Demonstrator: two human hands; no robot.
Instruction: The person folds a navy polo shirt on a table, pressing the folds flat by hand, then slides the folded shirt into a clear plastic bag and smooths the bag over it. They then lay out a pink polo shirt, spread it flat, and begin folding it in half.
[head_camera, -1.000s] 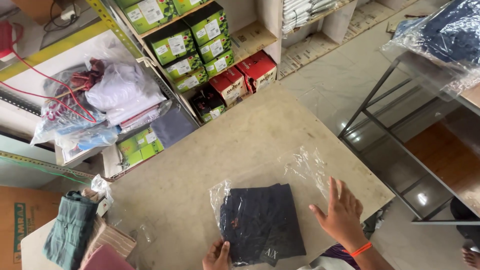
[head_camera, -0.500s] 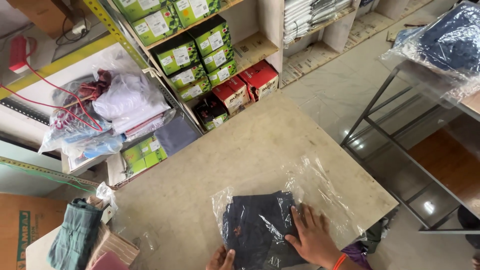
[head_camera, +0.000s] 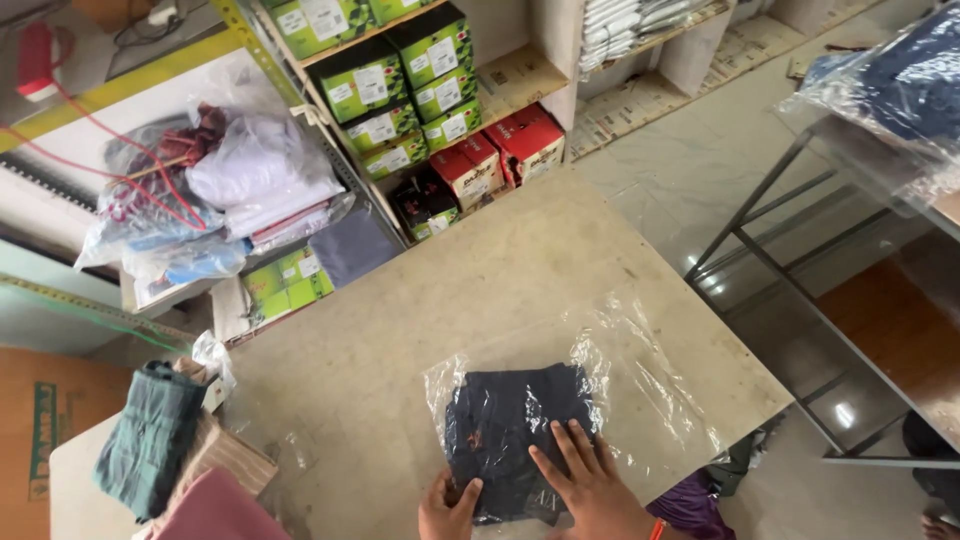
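Since a second ago, the right hand (head_camera: 590, 490) has come in from the bare plastic off to the right and now lies flat on the dark folded garment (head_camera: 515, 435), fingers spread and pressing down on its near right part. The left hand (head_camera: 447, 508) sits at the garment's near left corner, fingers curled at the edge; whether it pinches the plastic or only rests there cannot be told.

As it looks now, the garment is already folded square and sits inside the clear plastic bag (head_camera: 640, 380), which lies on the bench (head_camera: 480, 290) close to the near edge. Most of the bag's length trails loose and flat to the right of the garment, so the bagging itself seems done while the slack plastic is not yet folded over or closed. No tape or seal is visible.

At the bench's left corner a stack of folded clothes (head_camera: 160, 450) in green, tan and pink waits unbagged. Green and red boxes (head_camera: 420, 90) fill the shelves beyond the bench.
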